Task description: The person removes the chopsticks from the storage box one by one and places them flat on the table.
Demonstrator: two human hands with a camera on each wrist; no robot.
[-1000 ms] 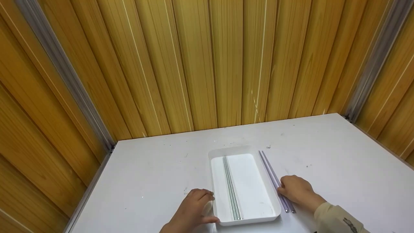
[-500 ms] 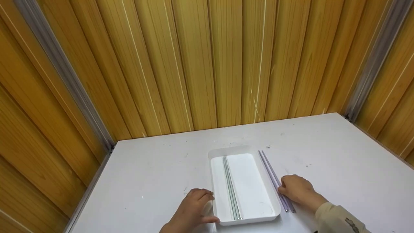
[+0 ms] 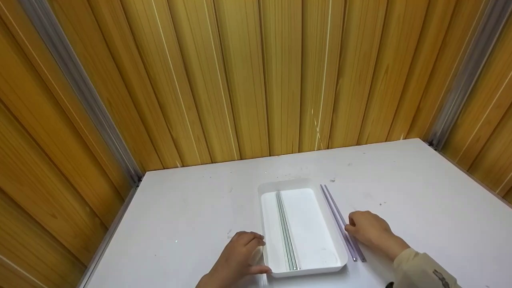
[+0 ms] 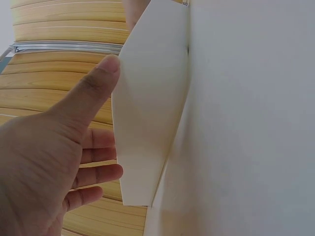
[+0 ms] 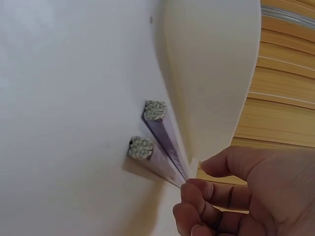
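Observation:
A white rectangular tray (image 3: 310, 273) lies on the table with a pair of greenish, see-through sticks (image 3: 286, 236) lengthwise inside it. Outside its right wall lies a pair of purple chopsticks (image 3: 331, 208), their glittery square ends showing large in the right wrist view. My right hand (image 3: 370, 230) is low beside these chopsticks, fingers loosely curled with a gap between thumb and index finger; its fingertips overlap them in the right wrist view. At the tray's near left corner, my left hand (image 3: 238, 256) has its thumb and fingertips against the rim, the fingers spread and relaxed.
The white table (image 3: 192, 208) runs back to a wood-patterned panel wall (image 3: 248, 80). Similar panels with grey metal corner posts (image 3: 88, 88) stand at both sides. A few small dark specks mark the tabletop.
My right hand has shifted slightly away from me along the purple chopsticks. The left hand, tray and sticks stay in place; the head view has tilted a little.

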